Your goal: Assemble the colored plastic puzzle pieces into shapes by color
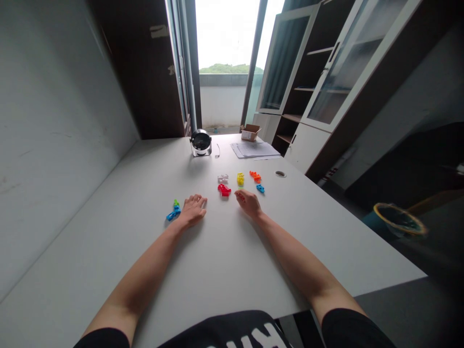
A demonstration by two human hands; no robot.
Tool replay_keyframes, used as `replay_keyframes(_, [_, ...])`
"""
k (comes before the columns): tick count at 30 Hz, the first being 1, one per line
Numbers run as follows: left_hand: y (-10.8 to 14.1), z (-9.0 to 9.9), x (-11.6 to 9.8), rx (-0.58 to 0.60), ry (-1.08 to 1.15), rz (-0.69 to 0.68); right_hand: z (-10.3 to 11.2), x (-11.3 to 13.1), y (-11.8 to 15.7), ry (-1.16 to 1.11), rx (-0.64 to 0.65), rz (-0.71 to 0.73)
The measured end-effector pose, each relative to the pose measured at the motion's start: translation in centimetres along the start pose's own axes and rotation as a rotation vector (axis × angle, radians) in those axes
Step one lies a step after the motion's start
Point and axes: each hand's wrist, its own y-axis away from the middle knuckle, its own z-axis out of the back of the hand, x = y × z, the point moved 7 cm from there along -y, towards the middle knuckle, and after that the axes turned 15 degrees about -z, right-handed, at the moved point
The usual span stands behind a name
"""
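Both palms down on the white desk [232, 270], empty: my left hand [193, 210] just beside a blue plastic piece [173, 212], my right hand [248, 203] near a red plastic piece [224, 190], fingers loosely together.

- The left hand [193, 210] lies palm down and open, holding nothing, with its fingers [197, 199] pointing toward 2 o'clock.
- The right hand [248, 203] lies palm down and open, also empty, with its fingers [239, 194] pointing toward 10 o'clock.
- The hands are near each other but not touching, their fingertips turned inward.
- The left forearm [143, 278] rises from 7 o'clock toward the left wrist [179, 223].
- The right forearm [299, 258] rises from 5 o'clock toward the right wrist [261, 218].
- Black sleeves [103, 339] cover both upper arms at the lower edge of the view.
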Motion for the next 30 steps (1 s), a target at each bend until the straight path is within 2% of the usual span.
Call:
replay_keyframes(4, [0.1,0.7,0.1,-0.038,-0.048,0.054,0.1,0.1,0.1,-0.008,-0.015,0.01])
replay_keyframes(9, [0.8,2.0,1.7,-0.134,-0.119,0.245,0.0,0.1,0.1,-0.004,-0.004,0.001])
replay_keyframes(12, [1.1,1.9,2.3,-0.112,-0.135,0.299,0.0,0.0,0.1,-0.014,-0.01,0.008])
replay_keyframes(17, [0.7,0.8,1.7,-0.069,-0.04,0.214,0.0,-0.1,0.1,-0.024,-0.021,0.033])
replay_keyframes(22, [0.2,0.7,1.1,-0.124,0.025,0.101,0.0,0.2,0.1,-0.015,-0.01,0.054])
replay_keyframes(30, [0.6,1.3,1.7,-0.252,-0.053,0.061,-0.1,0.3,0.2,-0.012,-0.01,0.063])
